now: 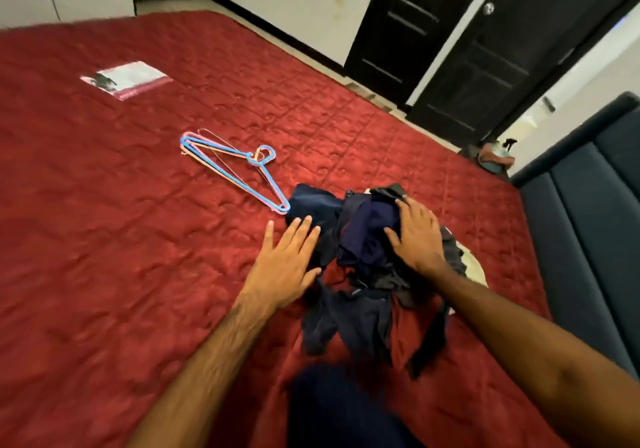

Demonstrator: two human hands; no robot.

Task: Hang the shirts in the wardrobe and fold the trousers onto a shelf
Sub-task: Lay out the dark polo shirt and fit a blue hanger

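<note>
A paper sheet lies far left on the red bed; the bundle of hangers rests mid-bed, just left of the clothes pile; the left hand lies flat at the pile's left edge, fingers released and spread; the right hand presses the pile's top, fingers loosely bent, gripping nothing that I can make out (shirts and trousers look tangled); pulling one garment could drag others towards the bed's near edge.

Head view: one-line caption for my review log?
Both hands, left hand and right hand, rest on dark clothes pile beside hangers on red bed.
</note>
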